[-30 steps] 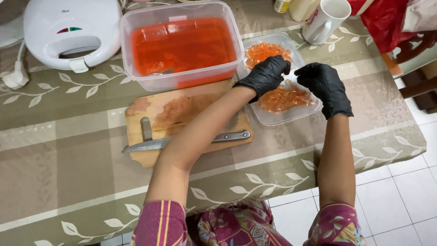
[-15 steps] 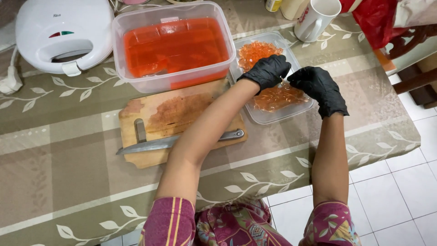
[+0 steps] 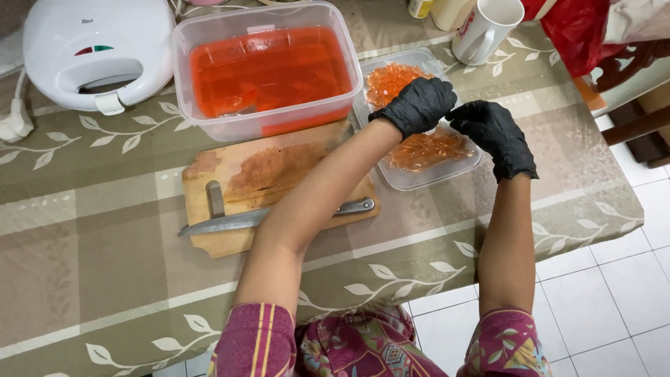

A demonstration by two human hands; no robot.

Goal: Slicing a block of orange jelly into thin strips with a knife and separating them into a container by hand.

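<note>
Both hands wear black gloves and hover over a shallow clear tray (image 3: pixel 412 180) filled with small orange cubes (image 3: pixel 392 78). My left hand (image 3: pixel 417 105) is curled over the middle of the tray, fingers bent down. Just to its right, my right hand (image 3: pixel 494 132) is over the tray's right edge, its fingers bent towards the left hand. Whether either hand pinches any cubes is hidden by the gloves. Under my left forearm lies a wooden cutting board (image 3: pixel 230 174) with a long knife (image 3: pixel 230 222) across it.
A large clear tub (image 3: pixel 209 126) of orange-red jelly stands behind the board. A white sandwich maker (image 3: pixel 94 52) sits at the far left, a white mug (image 3: pixel 485 29) at the back right. The table edge and tiled floor (image 3: pixel 600 279) are at the right.
Both hands stay over the tray of cubes; the right hand has drawn slightly right and the fingers have shifted. The view has moved a little.
</note>
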